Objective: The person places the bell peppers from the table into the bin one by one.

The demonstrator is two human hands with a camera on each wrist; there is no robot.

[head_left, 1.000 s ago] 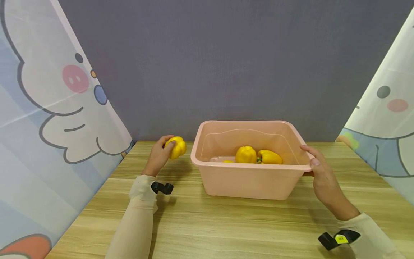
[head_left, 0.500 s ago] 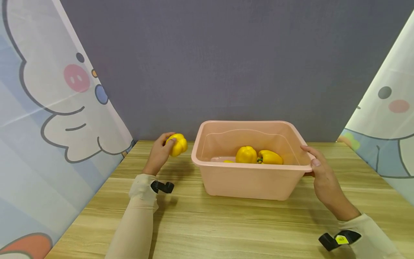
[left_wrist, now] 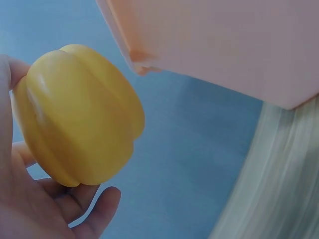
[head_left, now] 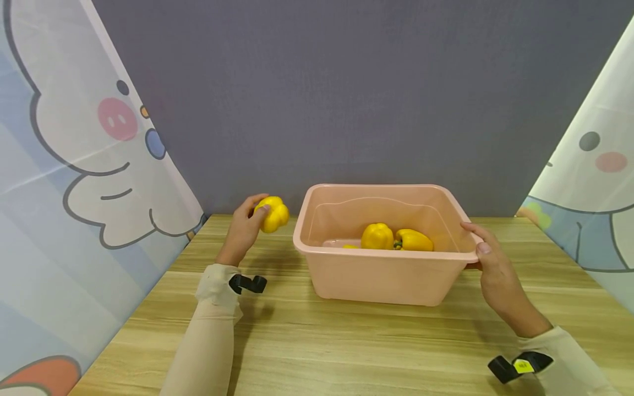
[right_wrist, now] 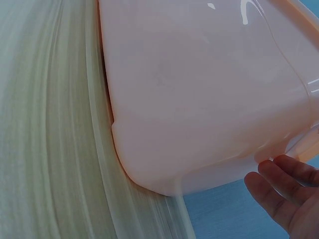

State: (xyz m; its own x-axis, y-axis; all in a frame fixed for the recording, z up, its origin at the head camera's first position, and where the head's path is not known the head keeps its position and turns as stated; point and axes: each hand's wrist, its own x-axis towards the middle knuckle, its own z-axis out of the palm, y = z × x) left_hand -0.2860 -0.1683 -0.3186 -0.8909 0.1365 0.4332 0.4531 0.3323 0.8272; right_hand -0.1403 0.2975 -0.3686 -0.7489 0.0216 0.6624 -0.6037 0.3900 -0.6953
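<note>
A yellow bell pepper (head_left: 275, 215) is gripped in my left hand (head_left: 243, 228), held above the table just left of a pink plastic bin (head_left: 381, 278). The left wrist view shows the pepper (left_wrist: 84, 117) large, with fingers curled about its side and underneath. My right hand (head_left: 497, 278) holds the bin's right rim, thumb on top and other fingers below the edge. In the right wrist view several fingertips (right_wrist: 269, 186) touch the bin's outer wall under the rim. Inside the bin lie a yellow bell pepper (head_left: 377, 237), another with a green stem (head_left: 415, 240), and a sliver of a third yellow piece (head_left: 350, 247).
The bin stands on a wood-grain table (head_left: 317, 346). Behind it rises a dark grey panel (head_left: 346, 99). Cartoon-printed sheets flank the table, one at the left (head_left: 49, 220) and one at the right (head_left: 604, 220).
My left hand has lifted the bell pepper slightly upward and a touch to the right, toward the bin. The right hand and the bin stay in place.
</note>
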